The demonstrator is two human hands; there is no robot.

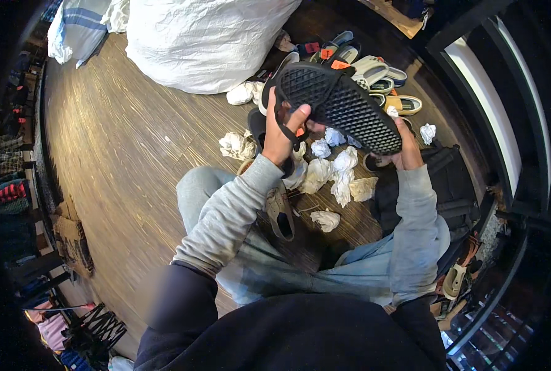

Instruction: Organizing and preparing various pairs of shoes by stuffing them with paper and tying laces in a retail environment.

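A black shoe point(343, 102) is held up in front of me, its studded rubber sole turned towards me. My left hand point(278, 133) grips its left end, the thumb lying near the sole's edge. At the lower right end, my right hand point(407, 148) is closed round the other tip, with some fingers hidden behind the shoe. The upper is mostly out of sight. Below it, several crumpled balls of paper point(317, 176) lie on the wooden floor. Another shoe point(280, 216) rests by my legs, and more stand partly hidden behind my left hand.
A big white sack point(204, 43) bulges at the far side, with a striped white bag point(81, 31) to its left. Several pairs of shoes point(405, 104) crowd the far right. A black bag point(442, 185) lies beside my right forearm. Clothes racks point(9, 195) line the left.
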